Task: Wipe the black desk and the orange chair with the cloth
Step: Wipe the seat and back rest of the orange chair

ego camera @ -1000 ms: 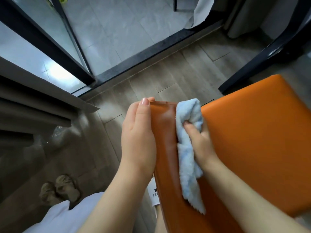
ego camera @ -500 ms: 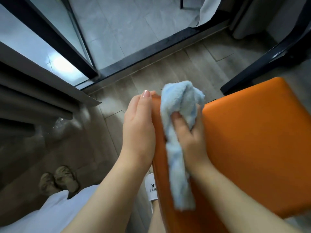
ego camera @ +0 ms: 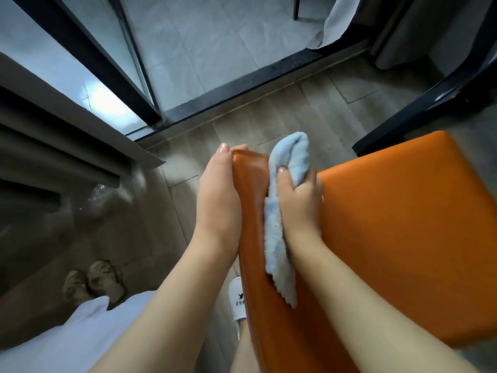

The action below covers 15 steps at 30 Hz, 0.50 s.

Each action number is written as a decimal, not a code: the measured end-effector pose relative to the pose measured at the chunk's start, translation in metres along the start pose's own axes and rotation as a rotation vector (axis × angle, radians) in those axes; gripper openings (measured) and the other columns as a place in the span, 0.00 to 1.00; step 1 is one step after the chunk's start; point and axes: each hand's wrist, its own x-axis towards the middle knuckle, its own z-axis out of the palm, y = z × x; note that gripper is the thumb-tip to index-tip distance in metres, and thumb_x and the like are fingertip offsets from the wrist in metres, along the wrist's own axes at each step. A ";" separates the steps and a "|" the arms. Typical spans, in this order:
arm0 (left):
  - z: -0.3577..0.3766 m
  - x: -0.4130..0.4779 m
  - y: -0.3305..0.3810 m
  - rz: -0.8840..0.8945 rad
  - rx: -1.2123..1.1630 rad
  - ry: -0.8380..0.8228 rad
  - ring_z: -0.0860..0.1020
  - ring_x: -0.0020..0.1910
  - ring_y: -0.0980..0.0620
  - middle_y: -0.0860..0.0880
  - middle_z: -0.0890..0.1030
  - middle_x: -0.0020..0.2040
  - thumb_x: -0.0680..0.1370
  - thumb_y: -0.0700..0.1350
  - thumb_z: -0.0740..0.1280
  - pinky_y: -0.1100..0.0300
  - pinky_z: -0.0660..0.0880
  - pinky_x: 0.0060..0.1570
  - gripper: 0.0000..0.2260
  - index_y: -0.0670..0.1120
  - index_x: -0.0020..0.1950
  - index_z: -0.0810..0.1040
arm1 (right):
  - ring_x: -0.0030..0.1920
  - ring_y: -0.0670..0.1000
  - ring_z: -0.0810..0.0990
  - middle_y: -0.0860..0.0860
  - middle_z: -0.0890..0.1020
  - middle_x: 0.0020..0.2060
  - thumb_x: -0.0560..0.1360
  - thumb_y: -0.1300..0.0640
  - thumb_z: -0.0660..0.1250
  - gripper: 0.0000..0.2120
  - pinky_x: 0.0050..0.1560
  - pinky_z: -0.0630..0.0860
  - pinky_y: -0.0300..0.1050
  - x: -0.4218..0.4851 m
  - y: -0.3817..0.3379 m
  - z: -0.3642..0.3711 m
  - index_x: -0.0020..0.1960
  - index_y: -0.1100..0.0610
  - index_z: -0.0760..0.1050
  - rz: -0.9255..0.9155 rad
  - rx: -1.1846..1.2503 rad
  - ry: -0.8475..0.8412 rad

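The orange chair (ego camera: 403,227) fills the right half of the view, tipped so a glossy padded side faces left. My left hand (ego camera: 217,195) grips that side at its upper corner, fingers curled over the edge. My right hand (ego camera: 298,200) holds a light blue fluffy cloth (ego camera: 277,238) pressed against the same orange side; the cloth bunches above my fingers and hangs down below my wrist. A black desk leg (ego camera: 430,103) crosses the upper right; the desk top is out of view.
Wood-look floor (ego camera: 269,122) lies beyond the chair, ending at a black sliding-door track (ego camera: 242,95) with grey tiles outside. Grey curtain folds (ego camera: 53,146) hang at left. Brown slippers (ego camera: 94,284) sit at lower left; a white slipper (ego camera: 238,300) shows under the chair's edge.
My right hand slid the cloth up the orange side from its middle to the top corner, then slightly back down. My left hand has kept its grip on the edge.
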 end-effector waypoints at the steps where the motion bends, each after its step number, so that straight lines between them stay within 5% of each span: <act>1: 0.001 0.002 0.001 -0.005 -0.039 -0.012 0.75 0.34 0.51 0.48 0.76 0.32 0.80 0.55 0.57 0.55 0.75 0.43 0.17 0.49 0.39 0.78 | 0.58 0.59 0.73 0.61 0.75 0.56 0.66 0.37 0.55 0.34 0.55 0.68 0.45 -0.015 -0.004 -0.003 0.61 0.61 0.71 -0.119 0.015 0.012; 3: 0.000 0.004 0.000 0.001 -0.106 -0.014 0.71 0.31 0.54 0.50 0.72 0.28 0.80 0.53 0.58 0.60 0.72 0.36 0.18 0.50 0.32 0.72 | 0.56 0.57 0.75 0.58 0.76 0.52 0.68 0.39 0.58 0.26 0.56 0.71 0.48 -0.048 -0.016 -0.010 0.59 0.55 0.71 -0.336 0.159 -0.031; 5: 0.000 0.004 -0.001 0.007 -0.046 0.011 0.68 0.32 0.52 0.51 0.69 0.28 0.77 0.57 0.60 0.57 0.71 0.39 0.17 0.51 0.31 0.67 | 0.54 0.57 0.76 0.59 0.76 0.50 0.69 0.40 0.59 0.25 0.54 0.73 0.50 -0.041 -0.003 -0.011 0.58 0.56 0.71 -0.357 0.185 -0.057; 7: 0.000 0.001 -0.001 0.011 0.059 0.070 0.70 0.33 0.51 0.52 0.69 0.28 0.78 0.59 0.60 0.50 0.73 0.46 0.18 0.51 0.32 0.68 | 0.54 0.58 0.76 0.60 0.76 0.51 0.67 0.39 0.56 0.32 0.53 0.71 0.48 0.001 0.037 -0.001 0.59 0.62 0.71 -0.138 0.071 -0.020; 11: 0.001 -0.006 0.003 0.070 0.162 0.118 0.74 0.39 0.48 0.48 0.71 0.32 0.80 0.59 0.56 0.42 0.75 0.55 0.19 0.50 0.34 0.71 | 0.64 0.59 0.71 0.57 0.75 0.62 0.76 0.42 0.55 0.23 0.66 0.64 0.52 0.046 0.101 0.002 0.66 0.53 0.68 0.507 -0.223 -0.078; 15: -0.001 -0.002 -0.001 0.103 0.144 0.158 0.71 0.36 0.48 0.50 0.69 0.31 0.79 0.59 0.59 0.48 0.74 0.46 0.19 0.53 0.31 0.73 | 0.63 0.56 0.71 0.57 0.74 0.61 0.67 0.37 0.58 0.35 0.64 0.67 0.52 -0.018 0.056 -0.012 0.67 0.56 0.68 0.103 0.007 -0.124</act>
